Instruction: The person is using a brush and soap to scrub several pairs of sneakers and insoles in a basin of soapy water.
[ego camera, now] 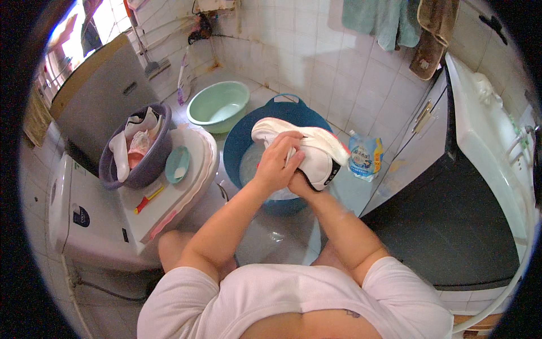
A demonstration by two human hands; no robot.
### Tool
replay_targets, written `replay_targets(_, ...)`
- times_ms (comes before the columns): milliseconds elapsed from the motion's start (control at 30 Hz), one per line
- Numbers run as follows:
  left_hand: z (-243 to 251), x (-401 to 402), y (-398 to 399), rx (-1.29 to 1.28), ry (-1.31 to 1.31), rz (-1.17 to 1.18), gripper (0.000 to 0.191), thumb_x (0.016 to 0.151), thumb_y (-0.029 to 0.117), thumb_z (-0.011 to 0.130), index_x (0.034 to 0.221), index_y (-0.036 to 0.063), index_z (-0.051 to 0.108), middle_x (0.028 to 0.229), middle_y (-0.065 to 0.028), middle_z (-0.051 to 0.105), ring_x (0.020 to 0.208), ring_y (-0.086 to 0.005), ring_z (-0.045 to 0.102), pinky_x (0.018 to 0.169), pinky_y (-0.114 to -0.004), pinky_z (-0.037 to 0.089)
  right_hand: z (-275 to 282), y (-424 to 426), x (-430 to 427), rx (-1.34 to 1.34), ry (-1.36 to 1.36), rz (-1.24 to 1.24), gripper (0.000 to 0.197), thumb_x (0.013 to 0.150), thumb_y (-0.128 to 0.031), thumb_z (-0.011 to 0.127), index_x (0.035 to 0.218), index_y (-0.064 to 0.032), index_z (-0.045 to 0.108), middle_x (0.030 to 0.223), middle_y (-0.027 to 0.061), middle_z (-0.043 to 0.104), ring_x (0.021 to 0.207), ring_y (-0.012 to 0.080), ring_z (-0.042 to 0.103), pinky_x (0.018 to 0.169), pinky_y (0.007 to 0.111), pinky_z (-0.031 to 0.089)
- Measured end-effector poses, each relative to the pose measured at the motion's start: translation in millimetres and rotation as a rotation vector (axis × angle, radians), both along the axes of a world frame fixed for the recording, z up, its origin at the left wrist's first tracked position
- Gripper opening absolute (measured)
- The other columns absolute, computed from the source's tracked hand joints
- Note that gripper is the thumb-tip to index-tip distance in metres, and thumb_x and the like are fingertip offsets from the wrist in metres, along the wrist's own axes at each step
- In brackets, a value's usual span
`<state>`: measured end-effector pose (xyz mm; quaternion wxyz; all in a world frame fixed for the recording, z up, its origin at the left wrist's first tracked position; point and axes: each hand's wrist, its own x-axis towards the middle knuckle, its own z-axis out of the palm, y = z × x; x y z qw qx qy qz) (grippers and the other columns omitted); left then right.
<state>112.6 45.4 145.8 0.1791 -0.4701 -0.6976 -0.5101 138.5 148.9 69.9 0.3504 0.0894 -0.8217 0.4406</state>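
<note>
A white shoe with black trim and a thin red edge is held over a dark blue tub. My left hand grips its upper side, fingers bent over the pale surface. From below, my right hand reaches to the black-trimmed opening and supports the shoe; the shoe and left hand hide most of its fingers. Cloudy, sudsy-looking water shows in the tub beneath both hands.
A light green basin sits behind the tub. Left, a closed white toilet lid carries a purple basin of white and pink items, a teal bowl and a red-yellow brush. Right are a blue detergent pouch and a sink cabinet.
</note>
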Motion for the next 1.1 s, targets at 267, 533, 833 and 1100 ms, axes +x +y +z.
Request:
replay_targets(267,-1,-10,12,0.090,0.144,-0.205,0.011,0.076,0.012,0.057,0.078,0.0021,0.052,0.083,-0.0154,0.055,0.090,-0.0337,0.054,0.076,-0.038,0.043,-12,16,6,-0.319,-0.413,0.344,0.010,0.081,-0.014,0.050,0.081,-0.0078,0.057,0.066,0.0020,0.052,0.061,0.0157,0.050,0.055,0.032,0.042)
replay_targets(533,-9,-20,19,0.087,0.288,0.079,0.014,0.071,0.011,0.060,0.083,0.0040,0.055,0.089,-0.0152,0.054,0.087,-0.0352,0.051,0.077,-0.041,0.042,55,-10,21,-1.331,-0.346,0.726,0.084,0.078,-0.071,0.027,0.133,-0.0084,0.026,0.132,0.0076,0.037,0.122,0.0219,0.036,0.099,0.038,0.032)
replay_targets(833,4,-28,16,0.035,0.254,0.101,0.017,0.070,0.010,0.062,0.083,0.0042,0.053,0.097,-0.0170,0.052,0.093,-0.0343,0.051,0.082,-0.041,0.041,72,-10,15,-1.535,-0.207,0.829,0.094,0.074,-0.077,0.019,0.132,-0.0034,0.027,0.130,0.0108,0.039,0.118,0.0246,0.039,0.100,0.038,0.030)
replay_targets(1100,-17,-7,16,0.391,0.127,-0.032,0.014,0.080,0.002,0.054,0.089,0.0075,0.047,0.091,-0.0125,0.052,0.086,-0.0245,0.053,0.077,-0.036,0.044,70,-2,5,-1.693,-0.081,1.101,0.072,0.086,-0.057,0.033,0.128,0.0014,0.034,0.125,0.0147,0.045,0.113,0.0300,0.044,0.096,0.037,0.035)
